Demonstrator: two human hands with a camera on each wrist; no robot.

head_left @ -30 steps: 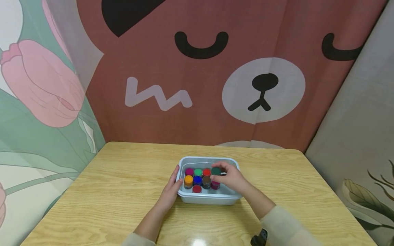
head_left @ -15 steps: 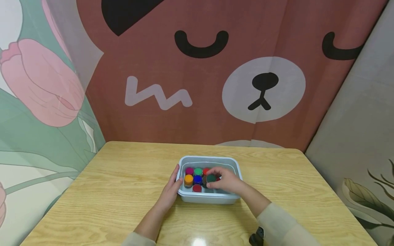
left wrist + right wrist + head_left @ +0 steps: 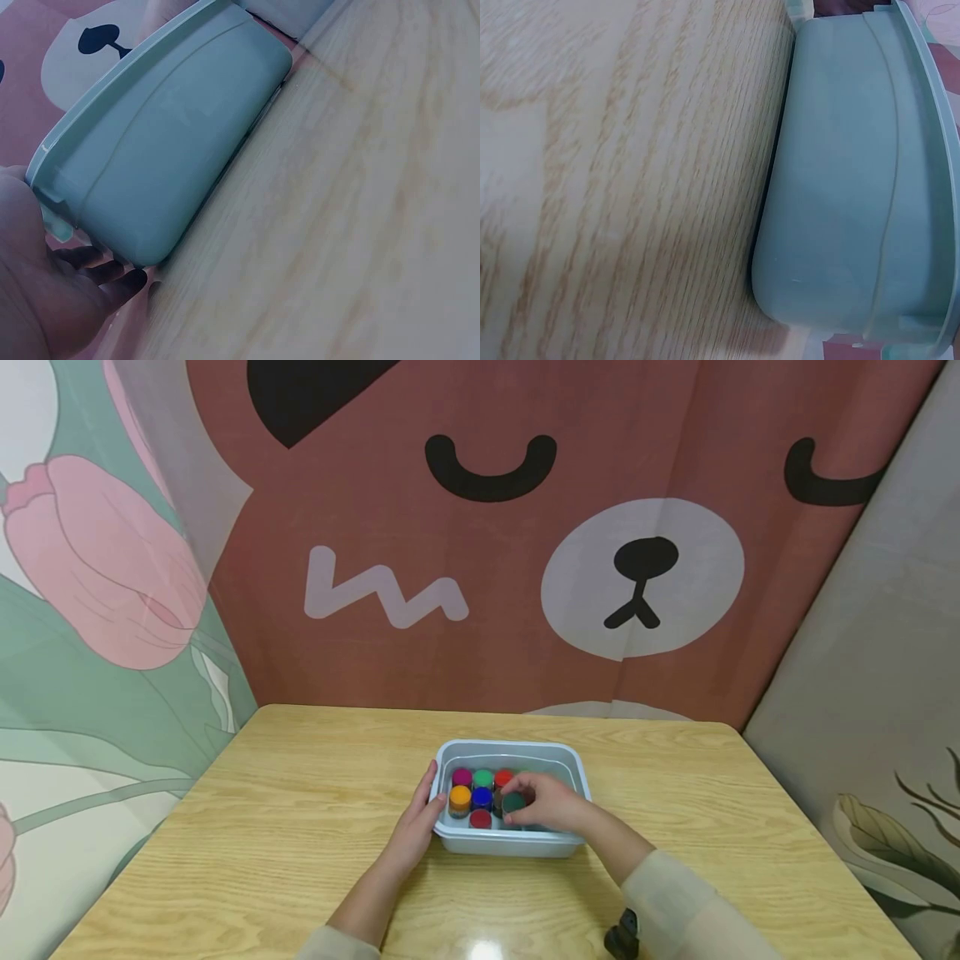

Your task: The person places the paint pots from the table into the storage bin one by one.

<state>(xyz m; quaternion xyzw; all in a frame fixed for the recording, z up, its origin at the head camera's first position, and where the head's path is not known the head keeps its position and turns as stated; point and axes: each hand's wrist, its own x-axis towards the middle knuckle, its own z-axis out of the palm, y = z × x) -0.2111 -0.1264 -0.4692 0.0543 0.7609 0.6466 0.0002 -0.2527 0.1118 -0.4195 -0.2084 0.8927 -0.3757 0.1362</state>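
A pale blue plastic tub (image 3: 510,847) stands on the table with several small paint jars in it. My left hand (image 3: 411,833) holds the tub's left end, thumb at the rim and fingers along the outside. Inside the tub, my right hand (image 3: 553,803) pinches a small jar with a dark green lid (image 3: 513,802) between thumb and fingers. Left of it are jars with a blue lid (image 3: 482,797), an orange lid (image 3: 460,797) and a dark red lid (image 3: 481,819). Behind stand magenta (image 3: 462,777), green (image 3: 483,778) and red (image 3: 503,777) lids. My right hand partly hides the tub's right side.
The wooden table (image 3: 337,760) reaches back to a curtain (image 3: 495,577) printed with a bear face. A small black object (image 3: 622,935) shows beside my right sleeve near the front.
My right hand has brought the dark green-lidded jar from the back row toward the front, slightly left, and lower in the tub. The left hand has stayed at the tub's end.
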